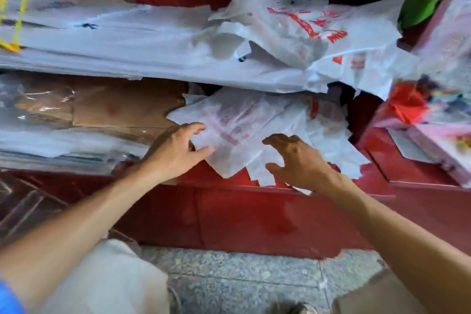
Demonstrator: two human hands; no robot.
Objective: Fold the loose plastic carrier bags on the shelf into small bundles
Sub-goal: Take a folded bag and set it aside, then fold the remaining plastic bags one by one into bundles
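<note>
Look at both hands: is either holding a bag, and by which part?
Neither grips anything. The left hand rests open at the left edge of the flat bag on the shelf; the right hand is spread open above its near edge.

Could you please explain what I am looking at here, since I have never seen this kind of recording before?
There is no machine here: a person wears a wide-angle camera on the head, so this single picture looks forward and down along both bare arms. The left hand rests at the left edge of a white carrier bag with faded red print, fingers spread; whether it already pinches the bag I cannot tell. The right hand hovers open over the same bag. The bag lies flat on a red shelf, on top of other loose bags. Above sits a stack of flat white bags with crumpled red-printed bags on it. Brown paper bags lie to the left. Nothing is folded yet.
</note>
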